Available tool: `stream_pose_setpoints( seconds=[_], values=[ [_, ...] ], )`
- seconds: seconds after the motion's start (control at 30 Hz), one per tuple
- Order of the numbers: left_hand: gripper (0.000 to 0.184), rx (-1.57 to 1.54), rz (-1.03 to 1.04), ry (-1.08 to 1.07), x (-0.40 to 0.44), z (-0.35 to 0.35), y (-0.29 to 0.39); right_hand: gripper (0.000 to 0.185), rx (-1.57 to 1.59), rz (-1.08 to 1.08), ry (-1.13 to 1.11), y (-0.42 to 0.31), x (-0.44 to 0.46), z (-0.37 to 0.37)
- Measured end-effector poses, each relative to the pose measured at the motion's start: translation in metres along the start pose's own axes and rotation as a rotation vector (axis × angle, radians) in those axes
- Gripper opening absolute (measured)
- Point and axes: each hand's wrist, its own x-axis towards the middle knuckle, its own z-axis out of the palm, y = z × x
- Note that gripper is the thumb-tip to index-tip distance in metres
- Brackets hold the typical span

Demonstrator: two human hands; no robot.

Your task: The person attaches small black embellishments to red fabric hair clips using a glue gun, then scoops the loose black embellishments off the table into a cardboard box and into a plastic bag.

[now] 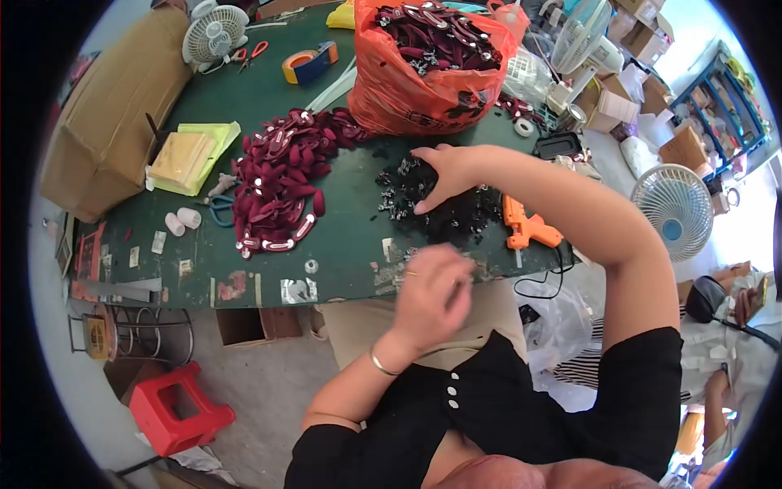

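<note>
My right hand (pixel 446 175) reaches over a pile of small black pieces with silvery metal parts (pixel 399 200), its thumb and fingers spread apart at the pile's upper part. Close to my body, at the table's front edge, is my left hand (pixel 434 295), with a ring and a bracelet; its fingers are curled and blurred, and whether it holds anything cannot be made out. Left of the black pile lies a heap of dark red fabric-covered clips (pixel 281 175). An orange glue gun (pixel 529 226) rests right of the black pile.
Behind the piles, a red plastic bag (pixel 423 102) is filled with dark red clips. The green table (pixel 350 253) also bears blue-orange tape (pixel 310 63), a yellow packet (pixel 183 159), white rolls (pixel 188 218) and a small fan (pixel 214 34). A red stool (pixel 175 411) stands on the floor.
</note>
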Motion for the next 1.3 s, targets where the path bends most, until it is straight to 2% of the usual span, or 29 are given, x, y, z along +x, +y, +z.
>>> stream_pose_setpoints(
  seconds=[0.07, 0.1, 0.13, 0.17, 0.23, 0.27, 0.37, 0.4, 0.43, 0.5, 0.53, 0.6, 0.7, 0.73, 0.77, 0.83, 0.87, 0.93, 1.0, 1.1, 1.2, 1.3],
  values=[
    [0.053, 0.316, -0.160, 0.049, 0.011, -0.021, -0.005, 0.107, -0.001, -0.005, -0.113, -0.004, -0.009, -0.019],
    [0.078, 0.380, -0.222, -0.028, 0.009, -0.024, -0.017, 0.102, -0.078, -0.060, -0.108, 0.004, -0.001, -0.022],
    [0.078, 0.387, -0.215, -0.041, 0.010, -0.026, -0.024, 0.098, -0.157, -0.114, -0.102, 0.009, 0.002, -0.027],
    [0.087, 0.448, -0.277, -0.100, 0.012, -0.027, -0.028, 0.084, -0.043, -0.112, -0.076, 0.017, 0.000, -0.029],
    [0.105, 0.550, -0.372, -0.242, 0.015, -0.025, -0.033, 0.064, -0.019, -0.221, 0.048, 0.026, -0.001, -0.032],
    [0.105, 0.557, -0.362, -0.247, 0.016, -0.022, -0.034, 0.041, 0.047, -0.264, 0.147, 0.030, 0.001, -0.029],
    [0.102, 0.719, -0.362, -0.313, 0.018, -0.012, -0.035, 0.030, 0.158, -0.159, 0.253, 0.032, -0.007, -0.027],
    [0.102, 0.731, -0.351, -0.320, 0.017, -0.011, -0.036, 0.023, 0.340, -0.153, 0.325, 0.032, -0.014, -0.021],
    [0.100, 0.719, -0.349, -0.290, 0.017, -0.010, -0.037, 0.023, 0.352, -0.156, 0.336, 0.037, -0.012, -0.015],
    [0.098, 0.716, -0.342, -0.269, 0.014, -0.008, -0.037, 0.018, 0.277, -0.404, 0.687, 0.052, 0.000, 0.004],
    [0.096, 0.719, -0.324, -0.255, 0.013, -0.009, -0.037, 0.018, 0.281, -0.404, 0.695, 0.055, -0.005, 0.005],
    [0.094, 0.738, -0.296, -0.246, 0.013, -0.009, -0.039, 0.012, 0.129, -0.645, 0.904, 0.064, -0.011, 0.008],
    [0.086, 0.713, -0.287, -0.241, 0.014, -0.010, -0.039, 0.008, 0.353, -0.522, 1.013, 0.070, -0.033, 0.026],
    [0.086, 0.721, -0.283, -0.238, 0.014, -0.011, -0.038, 0.008, 0.323, -0.481, 1.098, 0.066, -0.043, 0.041],
    [0.083, 0.697, -0.283, -0.233, 0.014, -0.011, -0.039, 0.010, 0.362, -0.402, 1.099, 0.058, -0.051, 0.062],
    [0.068, 0.636, -0.303, -0.234, 0.012, -0.012, -0.047, 0.016, 0.380, -0.600, 1.107, 0.033, -0.069, 0.097],
    [0.065, 0.525, -0.332, -0.195, 0.013, -0.015, -0.054, 0.018, 0.408, -0.514, 1.009, 0.018, -0.084, 0.115],
    [0.058, 0.333, -0.363, -0.115, 0.021, -0.024, -0.074, 0.016, 0.468, -0.503, 0.853, 0.004, -0.084, 0.154],
    [0.057, 0.335, -0.377, -0.156, 0.043, -0.033, -0.096, 0.012, 0.444, -0.494, 0.844, -0.003, -0.079, 0.170],
    [0.058, 0.420, -0.419, -0.204, 0.073, -0.031, -0.131, 0.010, 0.361, -0.378, 0.961, 0.004, -0.057, 0.173],
    [0.064, 0.538, -0.348, -0.255, 0.097, -0.023, -0.147, 0.012, 0.297, -0.239, 1.106, 0.003, -0.057, 0.158],
    [0.071, 0.379, -0.329, -0.335, 0.098, -0.013, -0.160, 0.017, 0.392, -0.245, 0.997, 0.006, -0.058, 0.177]
  ],
)
